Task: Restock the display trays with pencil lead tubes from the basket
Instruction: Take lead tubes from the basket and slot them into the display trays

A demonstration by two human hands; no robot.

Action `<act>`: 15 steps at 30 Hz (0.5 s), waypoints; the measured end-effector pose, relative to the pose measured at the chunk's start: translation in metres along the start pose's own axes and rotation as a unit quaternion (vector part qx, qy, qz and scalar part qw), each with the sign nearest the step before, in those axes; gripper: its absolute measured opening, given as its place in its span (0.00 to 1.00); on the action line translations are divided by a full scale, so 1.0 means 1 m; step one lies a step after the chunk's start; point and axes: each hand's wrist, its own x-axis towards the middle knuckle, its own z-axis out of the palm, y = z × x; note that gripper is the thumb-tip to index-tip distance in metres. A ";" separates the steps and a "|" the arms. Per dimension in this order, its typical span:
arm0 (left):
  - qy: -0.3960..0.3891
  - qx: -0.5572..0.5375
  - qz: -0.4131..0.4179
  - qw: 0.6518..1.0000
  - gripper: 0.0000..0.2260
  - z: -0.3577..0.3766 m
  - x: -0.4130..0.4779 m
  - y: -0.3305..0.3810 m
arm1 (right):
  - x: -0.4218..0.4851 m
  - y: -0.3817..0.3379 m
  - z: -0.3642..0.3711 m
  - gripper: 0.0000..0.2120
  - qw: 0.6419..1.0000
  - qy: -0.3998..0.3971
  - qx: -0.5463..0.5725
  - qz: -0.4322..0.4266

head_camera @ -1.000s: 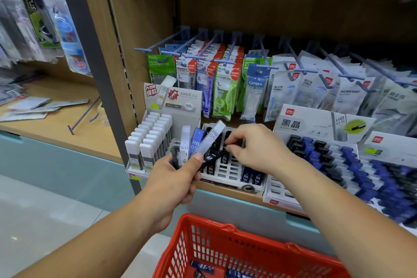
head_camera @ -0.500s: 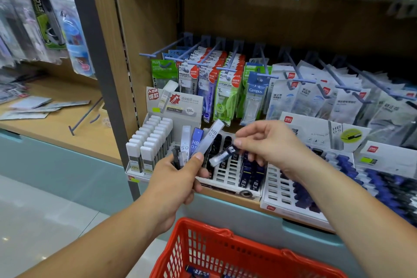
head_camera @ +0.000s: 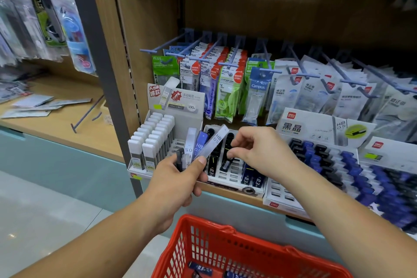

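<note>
My left hand [head_camera: 174, 184] grips a fan of several pencil lead tubes [head_camera: 203, 144], clear, blue and black, marked HB 0.5. My right hand [head_camera: 259, 149] is over the white slotted display tray [head_camera: 232, 176] and pinches the top of a dark lead tube [head_camera: 226, 163] that stands in a slot of the tray. Other black and blue tubes stand in the same tray. The red basket [head_camera: 225, 248] sits below my arms with a few blue tubes [head_camera: 200, 267] at its bottom.
A white box of white-capped lead cases [head_camera: 153, 140] stands left of the tray. A wider white tray [head_camera: 284, 196] with blue and black tubes lies to the right. Correction-tape packs [head_camera: 225, 81] hang on hooks behind. A grey shelf post [head_camera: 106, 79] rises at left.
My right hand took one tube away from the bunch in my left hand and lowered it upright into a slot of the tray. My left hand stayed in place.
</note>
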 end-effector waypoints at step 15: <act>-0.003 0.006 -0.007 1.000 0.08 -0.010 0.002 -0.001 | 0.008 0.006 0.006 0.07 1.000 -0.012 -0.017 0.003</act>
